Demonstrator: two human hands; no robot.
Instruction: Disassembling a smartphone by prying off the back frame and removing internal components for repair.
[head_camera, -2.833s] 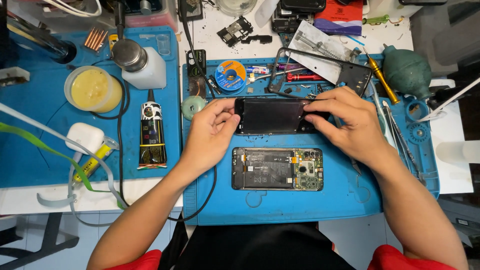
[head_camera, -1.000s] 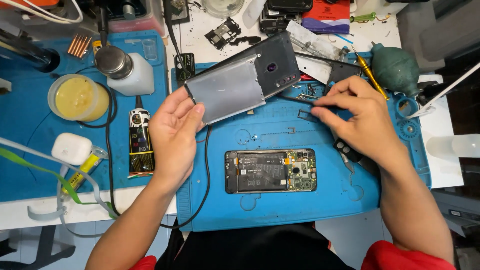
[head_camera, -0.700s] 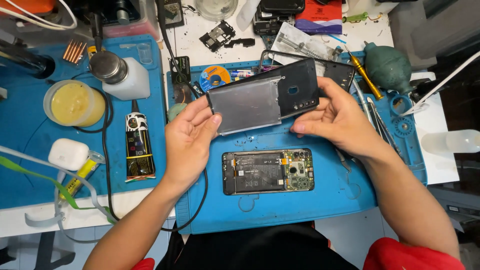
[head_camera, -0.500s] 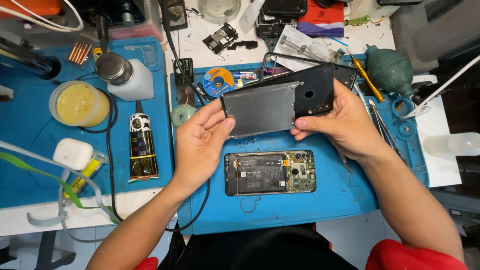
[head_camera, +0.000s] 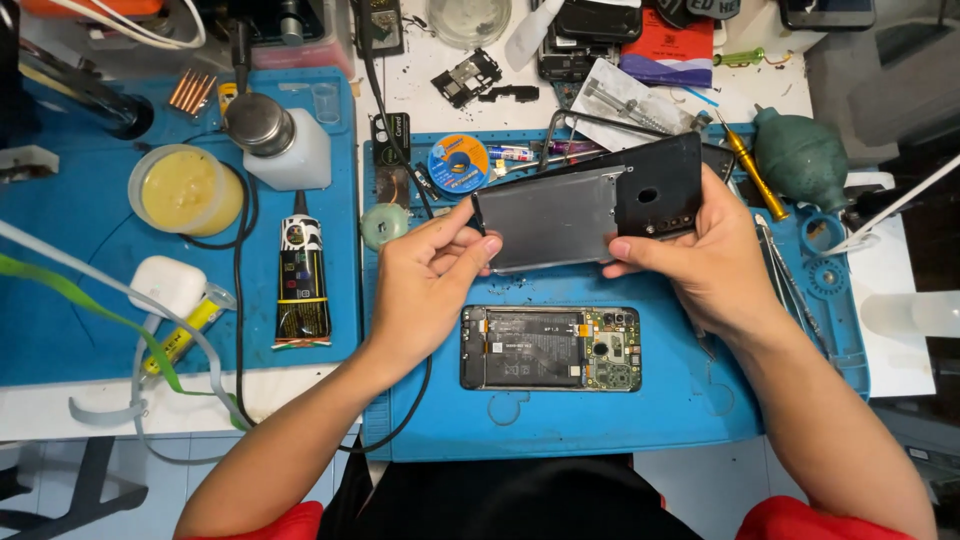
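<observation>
I have the phone's back cover (head_camera: 585, 210) held up above the blue mat (head_camera: 690, 400), inner side toward me, just beyond the opened phone (head_camera: 550, 348) that lies face down near the mat's middle with its battery and circuit board exposed. The cover looks like a thin, light shell: grey liner across most of it, a black end with camera cut-outs on the right. I judge it stiff enough to hold its shape but easy to flex or crack if twisted, and smooth enough to slip, so the edges and corners are the places to hold, not the broad middle.

My left hand (head_camera: 425, 285) pinches the cover's left edge between thumb and forefinger, the other fingers curled under. My right hand (head_camera: 715, 265) wraps the right end, thumb lying along the near edge and fingers behind the black part; both are closed on it.

Further out, a black glue tube (head_camera: 300, 275) lies on the left mat, with a jar of yellow paste (head_camera: 185, 190) and a white pump bottle (head_camera: 280, 140) beyond it. On the far right sits a green rubber blower (head_camera: 800, 155) beside a yellow-handled screwdriver (head_camera: 755, 175).
</observation>
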